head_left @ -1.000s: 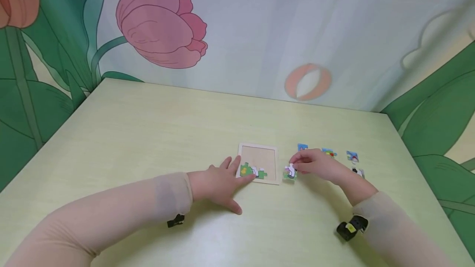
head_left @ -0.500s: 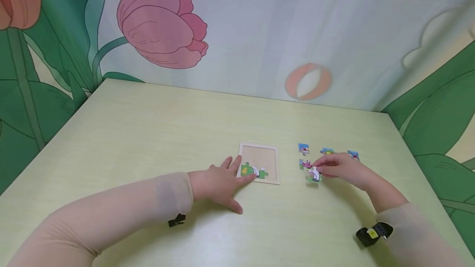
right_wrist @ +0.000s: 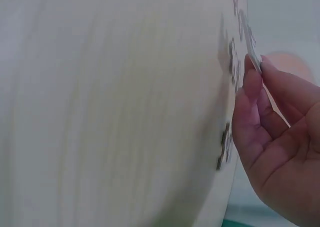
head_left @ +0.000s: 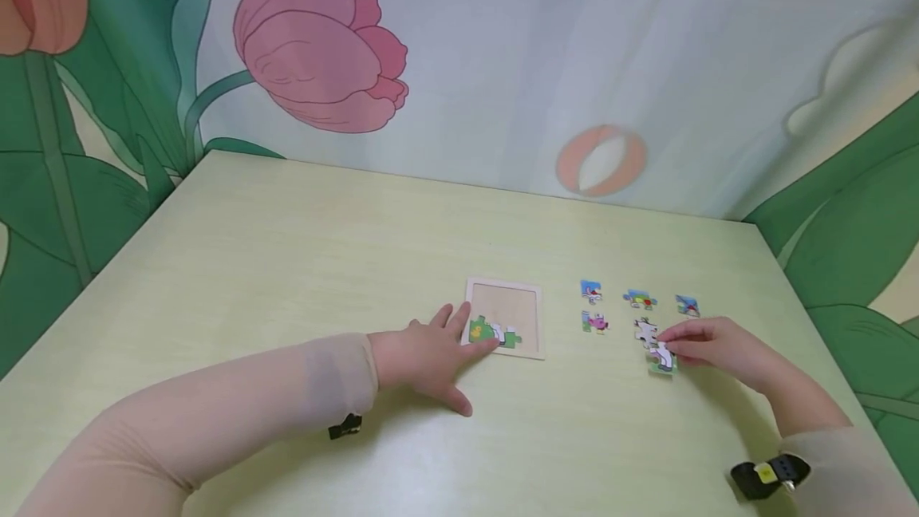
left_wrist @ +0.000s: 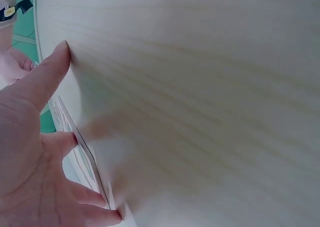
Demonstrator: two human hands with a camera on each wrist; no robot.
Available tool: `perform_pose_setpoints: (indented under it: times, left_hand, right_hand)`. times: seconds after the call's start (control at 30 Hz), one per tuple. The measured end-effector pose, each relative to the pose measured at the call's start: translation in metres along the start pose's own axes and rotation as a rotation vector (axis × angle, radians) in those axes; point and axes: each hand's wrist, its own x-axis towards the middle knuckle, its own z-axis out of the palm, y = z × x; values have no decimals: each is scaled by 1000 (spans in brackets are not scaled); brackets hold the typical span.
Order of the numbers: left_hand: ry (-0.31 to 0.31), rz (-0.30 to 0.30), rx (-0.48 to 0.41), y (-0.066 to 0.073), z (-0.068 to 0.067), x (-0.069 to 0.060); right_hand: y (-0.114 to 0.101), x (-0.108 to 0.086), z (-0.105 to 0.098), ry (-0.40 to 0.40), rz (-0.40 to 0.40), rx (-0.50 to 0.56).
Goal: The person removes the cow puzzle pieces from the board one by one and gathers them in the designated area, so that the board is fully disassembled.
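My left hand (head_left: 434, 353) lies with fingers spread at the lower left of a square wooden puzzle tray (head_left: 540, 317), its fingertips on the frame and on the pieces inside. Along the tray's bottom sit green puzzle pieces, one with a yellow duck (head_left: 477, 330). To the right, my right hand (head_left: 725, 348) pinches a puzzle piece (head_left: 662, 359) with a white figure on green between thumb and fingers. In the right wrist view this piece (right_wrist: 250, 42) is seen edge-on, raised off the table. Just behind it in the head view lies a black-and-white piece (head_left: 644, 329).
Loose puzzle pieces lie right of the tray: a blue one (head_left: 591, 291), one with a pink figure (head_left: 595, 323), a blue-green one (head_left: 639, 299) and another blue one (head_left: 687, 305). A printed curtain (head_left: 488, 86) hangs behind the pale table (head_left: 323, 246).
My right hand has carried the pinched piece rightward, from beside the tray to the front of the black-and-white piece, uncovering the loose pieces nearer the tray. My left hand stays in place.
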Motion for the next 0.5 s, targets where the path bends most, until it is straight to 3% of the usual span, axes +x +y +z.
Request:
perform_pose_setpoints:
  times: [0.27,0.5]
  left_hand:
    - [-9,4,17,2,1,1]
    - [-4,2,3,1,0,0]
  right_hand:
    - [29,-20,-12,19,51,-39]
    - [37,-26,-23,15,57,-61]
